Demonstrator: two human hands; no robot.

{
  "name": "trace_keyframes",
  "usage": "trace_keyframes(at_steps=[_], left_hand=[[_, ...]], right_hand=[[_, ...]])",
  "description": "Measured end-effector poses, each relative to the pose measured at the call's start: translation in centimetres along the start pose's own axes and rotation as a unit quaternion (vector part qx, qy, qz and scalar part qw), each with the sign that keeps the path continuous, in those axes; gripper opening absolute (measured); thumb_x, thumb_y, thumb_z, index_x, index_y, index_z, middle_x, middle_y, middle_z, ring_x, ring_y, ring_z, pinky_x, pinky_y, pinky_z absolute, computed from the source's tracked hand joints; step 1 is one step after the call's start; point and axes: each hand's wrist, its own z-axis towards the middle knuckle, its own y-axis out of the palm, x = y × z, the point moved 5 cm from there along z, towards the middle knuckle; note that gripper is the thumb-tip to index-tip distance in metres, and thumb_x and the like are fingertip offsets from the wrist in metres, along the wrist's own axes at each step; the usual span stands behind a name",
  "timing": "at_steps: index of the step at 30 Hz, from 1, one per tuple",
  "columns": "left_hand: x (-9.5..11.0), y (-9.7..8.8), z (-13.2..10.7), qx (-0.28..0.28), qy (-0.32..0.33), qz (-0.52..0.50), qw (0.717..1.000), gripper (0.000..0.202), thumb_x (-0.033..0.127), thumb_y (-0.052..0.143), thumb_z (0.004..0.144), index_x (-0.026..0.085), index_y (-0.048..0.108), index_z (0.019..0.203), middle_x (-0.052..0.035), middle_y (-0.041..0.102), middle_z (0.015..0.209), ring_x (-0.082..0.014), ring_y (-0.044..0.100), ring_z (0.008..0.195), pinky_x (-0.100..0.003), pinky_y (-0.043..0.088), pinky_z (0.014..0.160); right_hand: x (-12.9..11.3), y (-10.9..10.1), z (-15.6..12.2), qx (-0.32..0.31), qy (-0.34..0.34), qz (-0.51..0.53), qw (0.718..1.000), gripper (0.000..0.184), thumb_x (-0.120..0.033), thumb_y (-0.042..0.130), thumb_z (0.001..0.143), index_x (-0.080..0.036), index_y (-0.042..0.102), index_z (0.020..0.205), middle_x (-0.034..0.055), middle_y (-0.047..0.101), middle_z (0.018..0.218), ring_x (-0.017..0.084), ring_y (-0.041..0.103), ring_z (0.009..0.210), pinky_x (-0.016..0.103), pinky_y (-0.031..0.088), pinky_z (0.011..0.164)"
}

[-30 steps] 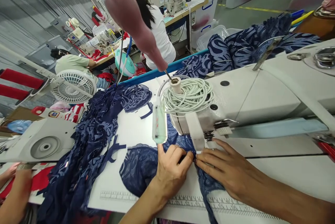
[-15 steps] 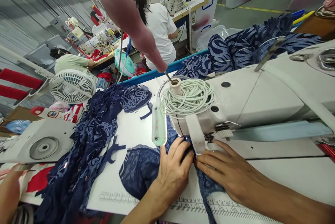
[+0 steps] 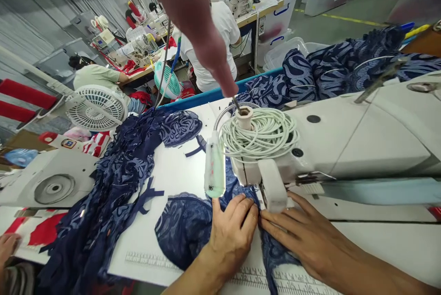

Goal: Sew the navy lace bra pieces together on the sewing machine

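A navy lace bra piece (image 3: 184,226) lies on the white sewing table, with part of it running under the sewing machine's head (image 3: 253,173). My left hand (image 3: 232,228) presses its bent fingertips onto the cloth just left of the needle area, thumb stretched forward. Beside it, my right hand (image 3: 303,233) has thumb and forefinger close together on the cloth's edge. Its other fingers reach behind the white guard (image 3: 272,184), which hides their tips. A narrow navy strap end (image 3: 270,276) hangs toward me below the right hand. Needle and presser foot are mostly hidden.
A heap of navy lace pieces (image 3: 113,198) covers the table's left side. A lace cup (image 3: 181,127) lies farther back. A lamp (image 3: 214,171), coiled pale cord (image 3: 258,134) and a pink-handled screwdriver (image 3: 206,33) are at the machine head. Bundled lace (image 3: 320,70) lies behind. Co-workers sit beyond.
The view has shifted slightly, so the machine sits farther right in the picture. Both hands stay on the cloth by the needle area. The person's hand at far left has drawn back.
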Motion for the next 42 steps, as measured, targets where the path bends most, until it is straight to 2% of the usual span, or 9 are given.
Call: trace_keyframes(at_steps=[6,13,19,26,28,31,34,39,42], left_hand=[[-1.3,0.5,0.8,-0.032,0.006,-0.021,0.999,0.030,0.000,0.047,0.092,0.010,0.064,0.114,-0.0104,0.073,0.108,-0.0221,0.066,0.107,-0.038,0.054,0.089],[-2.2,1.6,0.8,-0.069,0.004,-0.014,0.997,0.030,0.002,0.047,0.091,0.011,0.062,0.115,-0.0106,0.071,0.106,-0.0212,0.065,0.109,-0.031,0.055,0.085],[-3.1,2.1,1.9,-0.123,-0.032,-0.025,0.992,0.019,0.011,0.050,0.093,0.017,0.065,0.103,-0.0096,0.069,0.110,-0.0226,0.064,0.105,-0.034,0.055,0.086],[-2.9,-0.8,0.8,-0.049,-0.055,0.033,0.997,0.036,0.003,0.048,0.089,0.015,0.059,0.121,-0.0159,0.067,0.117,-0.0268,0.061,0.114,-0.050,0.049,0.096],[-2.8,-1.1,0.6,-0.030,-0.028,0.001,0.999,0.029,0.003,0.044,0.092,0.016,0.062,0.111,-0.0113,0.070,0.101,-0.0228,0.064,0.102,-0.044,0.050,0.091],[-2.8,-0.4,0.8,-0.057,0.020,-0.020,0.998,0.024,0.008,0.041,0.096,0.015,0.063,0.093,-0.0036,0.060,0.073,-0.0164,0.059,0.071,-0.030,0.049,0.070],[-3.0,0.3,1.1,-0.090,0.022,-0.020,0.995,0.017,0.015,0.048,0.098,0.013,0.064,0.093,-0.0019,0.054,0.070,-0.0156,0.051,0.064,-0.027,0.043,0.061],[-2.5,-0.2,1.5,-0.047,0.032,-0.012,0.998,0.017,0.009,0.053,0.093,0.018,0.064,0.102,-0.0059,0.064,0.090,-0.0196,0.059,0.088,-0.034,0.045,0.080],[-1.7,-0.3,1.6,-0.058,0.055,0.017,0.997,0.020,0.006,0.050,0.093,0.016,0.064,0.102,-0.0044,0.064,0.085,-0.0180,0.059,0.083,-0.039,0.044,0.087]], right_hand=[[0.4,0.5,-0.5,-0.027,0.002,-0.022,0.999,0.064,0.004,0.044,0.070,-0.015,0.060,0.129,0.0046,0.068,0.120,0.020,0.058,0.103,0.047,0.017,0.118],[0.8,1.2,-0.8,-0.048,0.015,-0.048,0.998,0.071,0.004,0.044,0.071,-0.016,0.053,0.139,0.0066,0.072,0.106,0.023,0.061,0.096,0.051,0.030,0.111],[1.9,3.1,-1.7,-0.099,0.067,-0.067,0.991,0.079,0.003,0.046,0.069,-0.021,0.049,0.144,0.0110,0.070,0.116,0.028,0.061,0.109,0.051,0.041,0.101],[1.5,2.4,-1.3,-0.066,0.051,-0.050,0.995,0.079,0.007,0.041,0.071,-0.021,0.046,0.145,0.0056,0.068,0.123,0.026,0.056,0.118,0.050,0.032,0.107],[1.2,1.7,-0.7,-0.042,0.038,-0.035,0.998,0.074,0.007,0.041,0.071,-0.019,0.051,0.140,0.0041,0.070,0.118,0.024,0.056,0.116,0.048,0.028,0.109],[0.8,0.9,-0.1,-0.023,0.024,0.010,0.999,0.063,0.005,0.043,0.072,-0.017,0.058,0.129,0.0030,0.069,0.118,0.020,0.059,0.106,0.046,0.019,0.116],[0.6,0.5,0.1,-0.019,0.023,0.039,0.999,0.060,0.004,0.044,0.071,-0.018,0.060,0.124,0.0020,0.070,0.115,0.017,0.060,0.098,0.044,0.013,0.119],[0.6,0.5,0.0,-0.014,0.023,0.038,0.999,0.053,0.002,0.045,0.073,-0.018,0.063,0.119,0.0018,0.070,0.110,0.017,0.059,0.096,0.043,0.013,0.120],[0.5,0.3,0.1,-0.014,0.020,0.029,0.999,0.052,0.002,0.044,0.073,-0.016,0.062,0.119,0.0023,0.069,0.108,0.017,0.059,0.094,0.043,0.012,0.120]])
